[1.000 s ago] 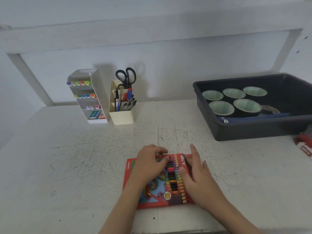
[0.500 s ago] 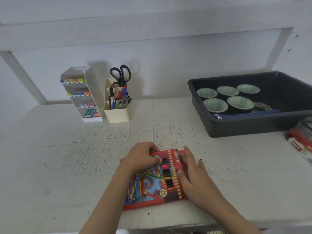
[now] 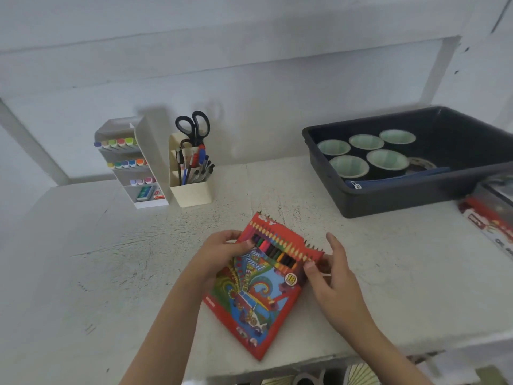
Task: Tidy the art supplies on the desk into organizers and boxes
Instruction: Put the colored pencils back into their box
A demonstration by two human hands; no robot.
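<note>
A red box of coloured pencils [image 3: 261, 290] lies tilted near the front edge of the white desk [image 3: 111, 259], its top pointing away to the upper left. Pencil tips show along its open top edge. My left hand [image 3: 222, 251] grips the box's upper left corner, thumb on the front. My right hand [image 3: 330, 270] pinches the upper right corner by the pencil tips. A white marker organizer [image 3: 133, 162] and a cream pen holder [image 3: 191, 179] with black scissors [image 3: 194, 126] stand at the back left.
A dark grey bin [image 3: 410, 198] at the back right holds several tape rolls [image 3: 385, 159] and a blue pouch [image 3: 394, 176]. Another red box [image 3: 488, 220] lies at the right edge. The wall and a shelf frame rise behind the desk.
The pencil box has been lifted at its top and turned counter-clockwise, from lying flat and square to slanted. Both hands shifted from resting on it to gripping its upper corners.
</note>
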